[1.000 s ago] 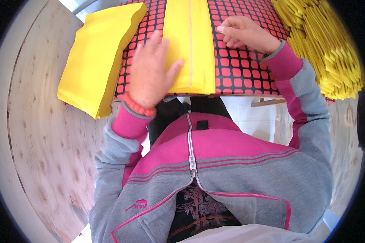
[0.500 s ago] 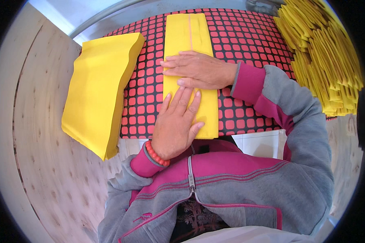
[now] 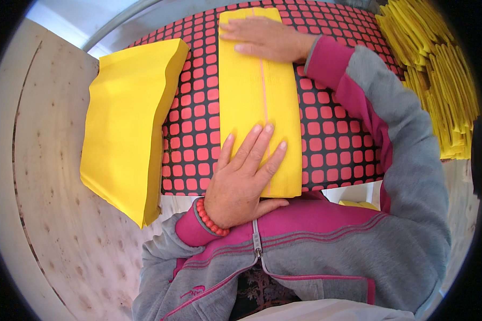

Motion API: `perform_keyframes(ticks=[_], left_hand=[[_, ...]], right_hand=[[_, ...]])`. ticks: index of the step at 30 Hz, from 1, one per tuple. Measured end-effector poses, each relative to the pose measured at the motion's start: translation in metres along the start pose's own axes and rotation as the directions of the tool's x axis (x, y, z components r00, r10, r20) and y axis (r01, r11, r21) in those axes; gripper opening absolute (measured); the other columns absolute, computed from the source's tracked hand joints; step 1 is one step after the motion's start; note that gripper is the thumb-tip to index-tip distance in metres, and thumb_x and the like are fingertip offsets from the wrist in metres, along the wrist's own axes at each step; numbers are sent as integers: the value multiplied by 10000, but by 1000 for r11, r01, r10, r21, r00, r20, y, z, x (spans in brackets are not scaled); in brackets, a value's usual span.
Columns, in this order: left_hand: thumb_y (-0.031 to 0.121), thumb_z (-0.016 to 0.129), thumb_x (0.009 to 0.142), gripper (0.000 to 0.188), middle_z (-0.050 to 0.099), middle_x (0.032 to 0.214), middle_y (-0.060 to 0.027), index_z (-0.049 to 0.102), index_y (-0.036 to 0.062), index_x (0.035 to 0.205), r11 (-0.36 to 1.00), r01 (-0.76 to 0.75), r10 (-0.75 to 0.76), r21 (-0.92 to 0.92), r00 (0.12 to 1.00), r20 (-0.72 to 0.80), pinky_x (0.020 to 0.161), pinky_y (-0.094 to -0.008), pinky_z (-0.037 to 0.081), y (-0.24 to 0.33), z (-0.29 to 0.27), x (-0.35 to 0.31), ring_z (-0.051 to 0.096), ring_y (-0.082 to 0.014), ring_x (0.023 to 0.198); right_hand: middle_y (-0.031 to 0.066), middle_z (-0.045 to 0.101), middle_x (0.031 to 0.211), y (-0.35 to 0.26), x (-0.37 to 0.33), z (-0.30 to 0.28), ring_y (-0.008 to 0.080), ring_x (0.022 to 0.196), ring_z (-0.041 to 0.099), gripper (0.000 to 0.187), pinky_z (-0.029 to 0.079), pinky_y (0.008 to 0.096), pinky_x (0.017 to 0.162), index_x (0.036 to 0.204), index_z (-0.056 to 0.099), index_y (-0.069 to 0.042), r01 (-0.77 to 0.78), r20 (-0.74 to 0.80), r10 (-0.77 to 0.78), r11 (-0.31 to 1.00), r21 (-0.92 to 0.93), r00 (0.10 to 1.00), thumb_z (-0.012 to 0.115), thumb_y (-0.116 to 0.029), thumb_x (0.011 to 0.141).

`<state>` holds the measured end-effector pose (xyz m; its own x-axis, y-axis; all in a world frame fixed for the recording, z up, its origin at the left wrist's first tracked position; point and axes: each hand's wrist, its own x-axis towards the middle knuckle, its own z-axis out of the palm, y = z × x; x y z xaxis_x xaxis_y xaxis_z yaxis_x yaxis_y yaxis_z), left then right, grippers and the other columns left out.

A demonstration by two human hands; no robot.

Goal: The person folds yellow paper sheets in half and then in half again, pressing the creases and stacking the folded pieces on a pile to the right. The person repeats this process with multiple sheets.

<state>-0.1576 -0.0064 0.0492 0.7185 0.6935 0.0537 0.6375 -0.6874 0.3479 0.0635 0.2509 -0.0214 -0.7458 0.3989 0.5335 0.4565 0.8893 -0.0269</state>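
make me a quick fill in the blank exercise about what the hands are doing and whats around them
The bracelet-wearing hand is the person's ____ hand.
The far hand, farther from the person's body, is their ____ hand.
Both hands rest on a long yellow piece whose lengthwise line is coloured ____.
In the picture, a thick yellow pile lies to the ____ of that piece.

Missing words: left; right; pink; left.

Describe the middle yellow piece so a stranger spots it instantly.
Find the tabletop patterned with red rounded squares on black. Between the broad yellow stack at left and folded yellow pile at right lies a long yellow piece, under the left hand and right hand. Unlike its neighbours, it shows a pink lengthwise line.
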Motion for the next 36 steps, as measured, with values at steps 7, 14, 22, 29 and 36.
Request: perform_keyframes(ticks=[7, 14, 22, 29, 36], left_hand=[[252, 687, 859, 603, 465, 1582, -87, 572, 232, 1451, 985, -101, 108, 140, 993, -41, 1187, -507, 321, -22, 32, 0, 429, -251, 1474], [258, 577, 947, 473, 519, 1543, -36, 604, 286, 1418, 955, -200, 222, 218, 972, -80, 1182, -466, 351, -12, 32, -16, 487, -213, 1429], [218, 615, 939, 399, 632, 1411, -39, 650, 252, 1336, 934, -255, 313, 252, 922, -230, 1155, -453, 385, 15, 40, -57, 598, -210, 1310], [25, 694, 870, 288, 728, 1152, -192, 661, -14, 1153, 881, -104, -185, -462, 823, -537, 910, -387, 559, 38, 45, -156, 736, -303, 999], [523, 364, 1089, 662, 629, 1346, -254, 518, -48, 1385, -210, 244, -426, -947, 849, 313, 1066, -415, 497, 51, 72, -190, 647, -319, 1223]], right_hand=[[205, 361, 1629, 63, 0, 25, 344, 1534, 282, 619, 187, 446, 1261, 1549, 430, -55, -308, 249, 260, 935, 178, 933, 343, -469, 1097], [185, 376, 1628, 56, 12, 5, 336, 1529, 296, 633, 198, 439, 1256, 1555, 427, -66, -288, 248, 234, 934, 211, 940, 348, -488, 1090], [213, 545, 1476, 30, 1, -6, 364, 1377, 497, 564, 372, 444, 1144, 1429, 542, -32, -409, 91, 400, 868, 281, 912, 389, -450, 1083], [233, 674, 1199, 36, -3, 10, 423, 1135, 610, 424, 484, 495, 946, 1166, 651, -14, -352, -247, 381, 923, 153, 891, 461, -373, 1045], [234, 692, 1121, -31, -27, -30, 429, 1071, 632, 441, 489, 506, 912, 1097, 676, -11, -533, -195, 553, 833, 151, 810, 476, -400, 1045]])
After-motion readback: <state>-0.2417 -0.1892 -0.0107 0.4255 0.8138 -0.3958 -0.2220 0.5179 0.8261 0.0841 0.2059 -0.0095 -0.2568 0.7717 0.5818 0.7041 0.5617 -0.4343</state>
